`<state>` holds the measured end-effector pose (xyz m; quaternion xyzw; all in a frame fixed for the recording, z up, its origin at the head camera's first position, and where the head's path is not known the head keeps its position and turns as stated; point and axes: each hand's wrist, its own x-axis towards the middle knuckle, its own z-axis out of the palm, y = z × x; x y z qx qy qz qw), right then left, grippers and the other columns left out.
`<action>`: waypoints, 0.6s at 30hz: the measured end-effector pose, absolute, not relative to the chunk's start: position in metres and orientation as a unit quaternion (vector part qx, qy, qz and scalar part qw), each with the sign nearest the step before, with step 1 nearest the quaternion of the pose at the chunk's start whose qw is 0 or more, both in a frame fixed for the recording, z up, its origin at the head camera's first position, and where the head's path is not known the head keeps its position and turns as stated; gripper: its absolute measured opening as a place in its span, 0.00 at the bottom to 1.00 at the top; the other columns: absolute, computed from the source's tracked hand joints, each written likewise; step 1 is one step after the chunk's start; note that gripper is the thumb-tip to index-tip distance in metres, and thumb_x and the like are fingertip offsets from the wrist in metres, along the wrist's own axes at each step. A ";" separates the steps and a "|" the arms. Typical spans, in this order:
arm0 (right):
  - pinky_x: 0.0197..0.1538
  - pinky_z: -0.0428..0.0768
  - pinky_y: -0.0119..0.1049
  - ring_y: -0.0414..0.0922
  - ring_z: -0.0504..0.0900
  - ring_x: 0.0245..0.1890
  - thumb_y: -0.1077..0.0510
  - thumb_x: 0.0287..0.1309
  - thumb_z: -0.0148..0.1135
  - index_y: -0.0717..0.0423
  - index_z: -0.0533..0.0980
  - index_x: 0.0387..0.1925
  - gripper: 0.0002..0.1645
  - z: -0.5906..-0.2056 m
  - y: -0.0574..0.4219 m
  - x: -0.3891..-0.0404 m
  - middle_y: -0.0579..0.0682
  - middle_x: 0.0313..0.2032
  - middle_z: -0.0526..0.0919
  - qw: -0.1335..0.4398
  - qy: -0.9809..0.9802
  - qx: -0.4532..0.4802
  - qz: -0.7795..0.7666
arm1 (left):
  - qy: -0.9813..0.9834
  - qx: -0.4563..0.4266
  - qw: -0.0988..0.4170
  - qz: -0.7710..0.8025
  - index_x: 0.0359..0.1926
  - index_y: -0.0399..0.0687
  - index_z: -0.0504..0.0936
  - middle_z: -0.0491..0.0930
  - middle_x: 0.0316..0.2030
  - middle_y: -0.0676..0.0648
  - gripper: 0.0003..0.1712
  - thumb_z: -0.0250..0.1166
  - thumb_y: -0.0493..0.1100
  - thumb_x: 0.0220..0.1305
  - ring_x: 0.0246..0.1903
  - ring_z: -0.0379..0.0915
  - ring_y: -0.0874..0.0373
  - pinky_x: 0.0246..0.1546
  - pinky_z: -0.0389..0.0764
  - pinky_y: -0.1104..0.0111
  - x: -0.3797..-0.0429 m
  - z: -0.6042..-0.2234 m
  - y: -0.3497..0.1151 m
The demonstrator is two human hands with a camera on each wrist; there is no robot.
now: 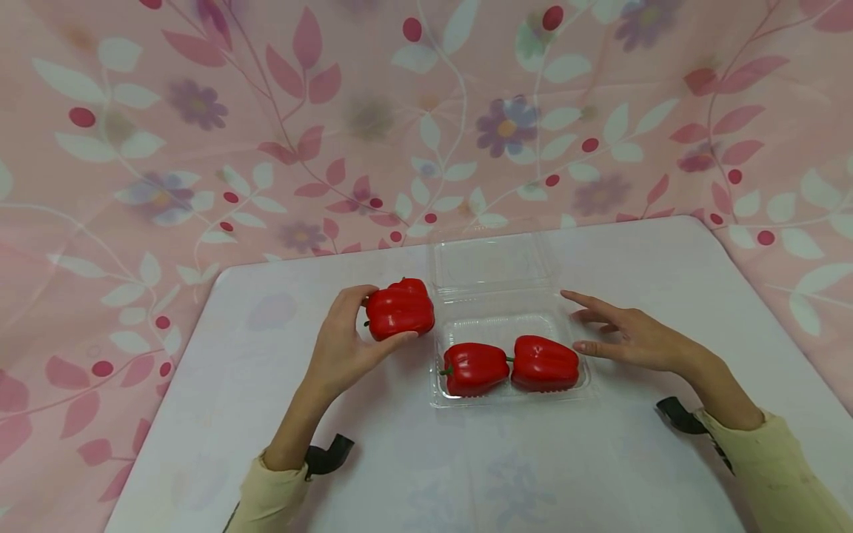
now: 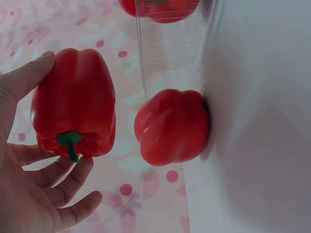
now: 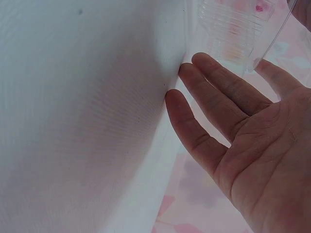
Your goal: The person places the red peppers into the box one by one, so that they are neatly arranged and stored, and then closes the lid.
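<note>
My left hand (image 1: 341, 346) grips a red bell pepper (image 1: 398, 312) between thumb and fingers, left of a clear plastic clamshell box (image 1: 496, 326). In the left wrist view the held pepper (image 2: 73, 99) hangs with its green stem down in the frame. Beyond it, a second red bell pepper (image 2: 172, 127) rests on the table, mostly hidden behind the held one in the head view. Two more red bell peppers, one on the left (image 1: 475, 369) and one on the right (image 1: 545, 363), lie side by side in the box. My right hand (image 1: 636, 339) has loosely extended fingers at the box's right rim.
The box's lid (image 1: 491, 263) lies folded back toward the far table edge. A white cloth covers the table (image 1: 413, 459). Behind it hangs a pink floral curtain (image 1: 373, 118). Black wrist mounts (image 1: 329, 455) show below both hands.
</note>
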<state>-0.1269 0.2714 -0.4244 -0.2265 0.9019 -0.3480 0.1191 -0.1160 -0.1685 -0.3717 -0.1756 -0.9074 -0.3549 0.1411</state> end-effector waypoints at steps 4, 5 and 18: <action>0.51 0.76 0.64 0.59 0.76 0.58 0.42 0.58 0.67 0.37 0.53 0.76 0.49 -0.424 0.271 -0.126 0.60 0.61 0.75 0.119 0.899 -0.231 -0.353 | -0.907 -0.174 0.148 -0.354 0.59 0.44 0.72 0.73 0.53 0.48 0.44 0.79 0.59 0.46 0.50 0.69 0.56 0.43 0.82 0.57 -0.117 -0.372 -0.161; 0.51 0.76 0.65 0.59 0.76 0.58 0.42 0.58 0.67 0.37 0.53 0.76 0.49 -0.424 0.271 -0.126 0.60 0.61 0.75 0.119 0.898 -0.231 -0.354 | -0.907 -0.174 0.148 -0.353 0.59 0.44 0.72 0.73 0.53 0.48 0.44 0.79 0.59 0.46 0.51 0.69 0.56 0.43 0.82 0.57 -0.117 -0.372 -0.159; 0.52 0.76 0.65 0.59 0.76 0.58 0.43 0.58 0.67 0.39 0.54 0.76 0.49 -0.423 0.270 -0.126 0.59 0.61 0.75 0.120 0.899 -0.231 -0.353 | -0.901 -0.189 0.140 -0.365 0.62 0.46 0.72 0.72 0.56 0.49 0.43 0.77 0.60 0.49 0.53 0.70 0.56 0.46 0.82 0.56 -0.119 -0.373 -0.131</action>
